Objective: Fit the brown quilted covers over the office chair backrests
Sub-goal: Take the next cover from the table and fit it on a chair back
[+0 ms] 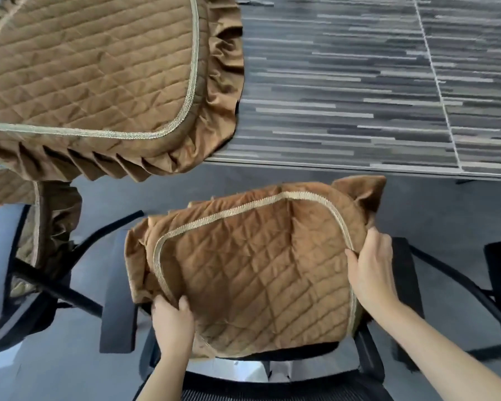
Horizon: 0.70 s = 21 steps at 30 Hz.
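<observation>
At far left we are seeing a neighbouring chair (26, 256) wearing a frilled quilted cover (93, 76). Our left hand (172, 321) is pinching the near-left edge of the brown quilted cover (252, 273), thumb on top and fingers curled under. It is lying over the black office chair (272, 383) in front of us, while our right hand (372, 272) is gripping its right edge along the beige trim (243, 208).

Both hands hold a brown quilted cover (252, 273) over a black office chair (272, 380): left hand (172, 319) grips its near-left edge, right hand (370, 270) its right edge. Second covered chair (93, 76) at upper left.
</observation>
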Motion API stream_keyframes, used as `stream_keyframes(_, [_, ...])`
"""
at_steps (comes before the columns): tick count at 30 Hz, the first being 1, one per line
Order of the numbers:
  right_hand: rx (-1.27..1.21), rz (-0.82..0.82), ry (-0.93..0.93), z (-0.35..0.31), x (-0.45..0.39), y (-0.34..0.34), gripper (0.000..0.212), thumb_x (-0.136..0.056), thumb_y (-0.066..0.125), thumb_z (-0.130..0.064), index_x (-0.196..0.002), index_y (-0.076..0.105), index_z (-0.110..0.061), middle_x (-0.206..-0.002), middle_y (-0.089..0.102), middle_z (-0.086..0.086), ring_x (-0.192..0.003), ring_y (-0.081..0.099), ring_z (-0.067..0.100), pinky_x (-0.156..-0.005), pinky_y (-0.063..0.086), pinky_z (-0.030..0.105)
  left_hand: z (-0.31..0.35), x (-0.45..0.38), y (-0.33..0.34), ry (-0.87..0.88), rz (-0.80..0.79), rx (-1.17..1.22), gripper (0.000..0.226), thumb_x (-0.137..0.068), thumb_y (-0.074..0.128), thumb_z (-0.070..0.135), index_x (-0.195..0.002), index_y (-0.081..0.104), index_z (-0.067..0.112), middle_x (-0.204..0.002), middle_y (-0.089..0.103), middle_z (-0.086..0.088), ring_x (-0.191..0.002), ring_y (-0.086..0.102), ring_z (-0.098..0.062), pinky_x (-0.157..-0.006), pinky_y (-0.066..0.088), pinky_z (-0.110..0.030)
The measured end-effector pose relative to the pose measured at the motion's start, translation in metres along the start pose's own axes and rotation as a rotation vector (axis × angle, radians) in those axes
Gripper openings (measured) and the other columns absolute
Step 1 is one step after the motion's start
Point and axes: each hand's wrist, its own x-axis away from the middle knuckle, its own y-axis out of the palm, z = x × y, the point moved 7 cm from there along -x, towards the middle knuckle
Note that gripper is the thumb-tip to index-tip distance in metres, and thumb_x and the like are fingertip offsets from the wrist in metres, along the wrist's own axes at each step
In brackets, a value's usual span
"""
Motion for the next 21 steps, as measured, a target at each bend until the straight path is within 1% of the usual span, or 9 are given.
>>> stream_keyframes(3, [0.032, -0.01, 0.005, -0.004, -0.031, 0.027, 0.051, -0.093, 0.055, -0.011, -0.137, 0.03, -0.004, -0.126, 0.038, 0.024, -0.109, 0.044, 0.039, -0.084, 0.042, 0.044, 0.007, -0.025, 0.016, 0.052, 0.018, -0.009, 0.033, -0.095, 0.054, 0.014, -0.121, 0.047, -0.004, -0.119, 0.056, -0.026, -0.106, 0.055, -0.045, -0.082, 0.042, -0.043])
stream_keyframes(6, [0.05, -0.068, 0.02, -0.007, -0.064, 0.059, 0.057, -0.097, 0.05, -0.016, -0.145, 0.022, -0.006, -0.139, 0.029, 0.028, -0.114, 0.046, 0.045, -0.086, 0.044, 0.047, 0.005, -0.045, 0.03, 0.112, 0.044, -0.011, 0.03, -0.096, 0.051, 0.014, -0.121, 0.046, -0.002, -0.117, 0.056, -0.025, -0.102, 0.055, -0.044, -0.08, 0.042, -0.042])
stream_keyframes(9, [0.086, -0.051, -0.096, -0.015, -0.103, 0.087, 0.066, -0.095, 0.054, -0.018, -0.15, 0.017, -0.009, -0.135, 0.031, 0.028, -0.113, 0.047, 0.045, -0.088, 0.045, 0.05, -0.005, -0.071, 0.038, 0.072, 0.036, -0.004, 0.029, -0.097, 0.051, 0.021, -0.122, 0.048, 0.007, -0.119, 0.054, -0.017, -0.107, 0.055, -0.04, -0.088, 0.044, -0.045])
stream_keyframes(11, [0.157, -0.048, -0.187, -0.02, -0.131, 0.1, 0.075, -0.092, 0.058, -0.019, -0.152, 0.013, -0.014, -0.128, 0.036, 0.026, -0.107, 0.047, 0.038, -0.085, 0.046, 0.045, -0.014, -0.097, 0.048, 0.053, -0.008, -0.019, 0.03, -0.096, 0.05, 0.022, -0.122, 0.051, 0.006, -0.121, 0.056, -0.016, -0.112, 0.053, -0.039, -0.095, 0.042, -0.048])
stream_keyframes(12, [0.165, -0.053, -0.181, -0.015, -0.142, 0.108, 0.076, -0.092, 0.059, -0.018, -0.153, 0.013, -0.014, -0.127, 0.036, 0.024, -0.108, 0.046, 0.036, -0.087, 0.046, 0.044, -0.02, -0.108, 0.056, 0.044, -0.057, -0.057, 0.028, -0.096, 0.049, 0.022, -0.119, 0.053, 0.007, -0.119, 0.057, -0.016, -0.111, 0.053, -0.039, -0.095, 0.043, -0.049])
stream_keyframes(15, [0.11, -0.118, 0.034, 0.02, -0.151, 0.132, 0.064, -0.092, 0.053, -0.009, -0.148, 0.021, -0.003, -0.139, 0.035, 0.026, -0.129, 0.035, 0.04, -0.106, 0.032, 0.045, -0.031, -0.121, 0.075, 0.051, -0.205, -0.183, 0.009, -0.092, 0.052, 0.018, -0.1, 0.056, 0.015, -0.098, 0.064, -0.01, -0.094, 0.059, -0.037, -0.082, 0.046, -0.045])
stream_keyframes(16, [0.09, -0.162, 0.122, 0.038, -0.143, 0.142, 0.061, -0.091, 0.052, -0.007, -0.145, 0.025, 0.0, -0.138, 0.038, 0.027, -0.129, 0.036, 0.041, -0.107, 0.031, 0.045, -0.034, -0.121, 0.078, 0.055, -0.222, -0.205, 0.007, -0.091, 0.053, 0.017, -0.097, 0.056, 0.017, -0.093, 0.064, -0.008, -0.089, 0.059, -0.035, -0.077, 0.045, -0.042])
stream_keyframes(19, [0.071, -0.287, 0.344, 0.094, -0.097, 0.17, 0.053, -0.089, 0.056, -0.017, -0.133, 0.037, 0.003, -0.123, 0.052, 0.029, -0.118, 0.048, 0.046, -0.097, 0.04, 0.044, -0.039, -0.115, 0.079, 0.113, -0.181, -0.209, 0.01, -0.087, 0.054, 0.011, -0.095, 0.059, 0.015, -0.091, 0.063, -0.009, -0.084, 0.058, -0.034, -0.071, 0.043, -0.04])
stream_keyframes(21, [0.018, -0.319, 0.534, 0.123, -0.067, 0.176, 0.054, -0.092, 0.054, -0.027, -0.132, 0.038, 0.005, -0.128, 0.051, 0.029, -0.12, 0.048, 0.045, -0.099, 0.04, 0.044, -0.039, -0.108, 0.074, 0.095, -0.111, -0.206, 0.006, -0.088, 0.054, 0.011, -0.094, 0.054, 0.013, -0.097, 0.055, -0.008, -0.082, 0.05, -0.03, -0.073, 0.039, -0.039])
